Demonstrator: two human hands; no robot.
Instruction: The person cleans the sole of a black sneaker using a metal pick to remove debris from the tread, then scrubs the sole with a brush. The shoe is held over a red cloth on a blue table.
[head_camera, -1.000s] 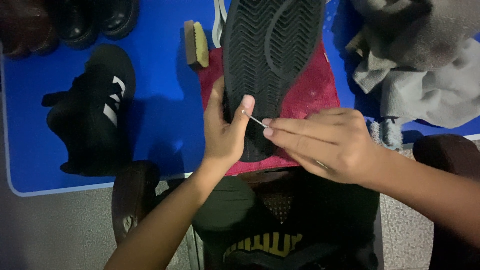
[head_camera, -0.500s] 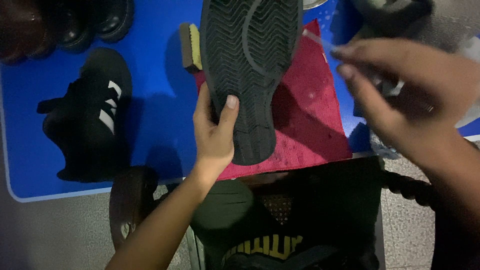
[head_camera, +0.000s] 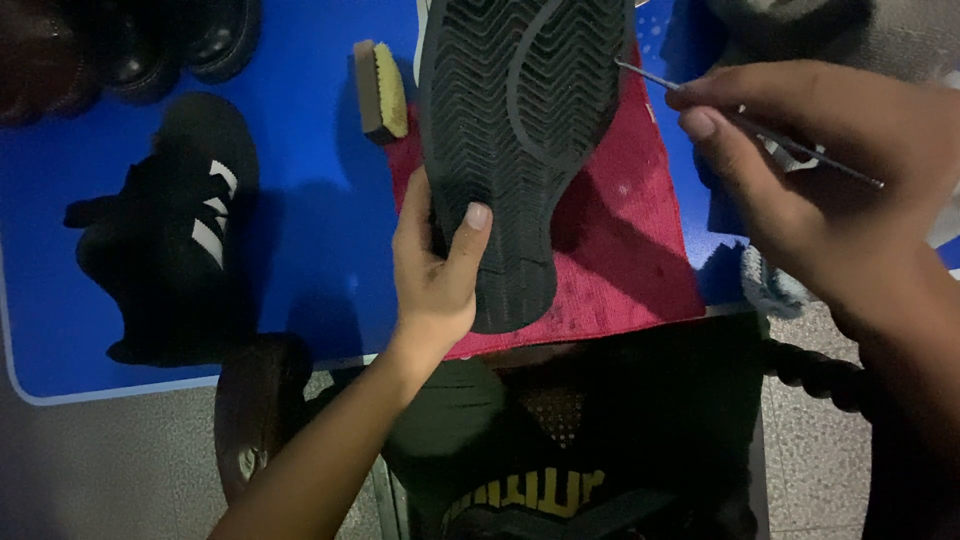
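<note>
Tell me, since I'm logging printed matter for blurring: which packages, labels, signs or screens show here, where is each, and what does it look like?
No packages, signs or screens.
Shirt print: bottom centre, on the person's dark shirt, a band of yellow lettering.
Small tag: right edge of the red cloth, pale and tiny, too small to tell more.

A blue counter (head_camera: 310, 150) with a pale rim fills the upper part of the view, in dim light with soft shadows on its surface. Below its near edge lies a grey tiled floor (head_camera: 110, 460). 2 dark turned wooden chair arms show there, 1 at lower left (head_camera: 255, 410), 1 at right (head_camera: 815, 372).
</note>
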